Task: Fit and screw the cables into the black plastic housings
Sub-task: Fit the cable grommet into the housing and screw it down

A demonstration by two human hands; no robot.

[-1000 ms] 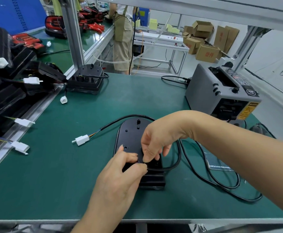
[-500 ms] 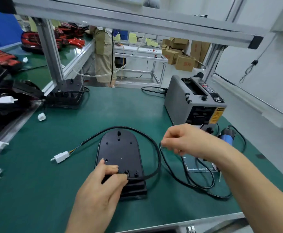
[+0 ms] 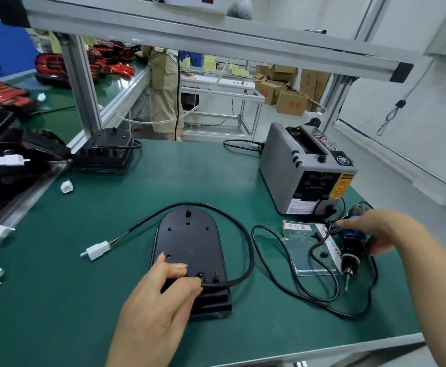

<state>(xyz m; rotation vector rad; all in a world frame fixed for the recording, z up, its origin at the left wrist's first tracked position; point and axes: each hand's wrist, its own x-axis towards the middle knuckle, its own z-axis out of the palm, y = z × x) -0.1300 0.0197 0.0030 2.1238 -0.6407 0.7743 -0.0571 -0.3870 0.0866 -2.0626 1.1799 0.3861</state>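
My left hand [image 3: 161, 295] lay low in the centre of the frame, its fingers bent and clamped over the near end of the black plastic housing [image 3: 190, 239], one fingertip touching the spot where the black cable [image 3: 248, 250] entered it. The housing lay flat on the green table [image 3: 57, 300]. The cable looped up its right side, over its far end, and ended at a white connector [image 3: 97, 250] to the left. At the right edge, my right hand [image 3: 375, 231] was wrapped around the blue electric screwdriver [image 3: 351, 245], bit pointing towards the lower frame, beside a clear sheet [image 3: 303, 250] bearing small black parts. Above those stood a grey tape dispenser [image 3: 303, 168].
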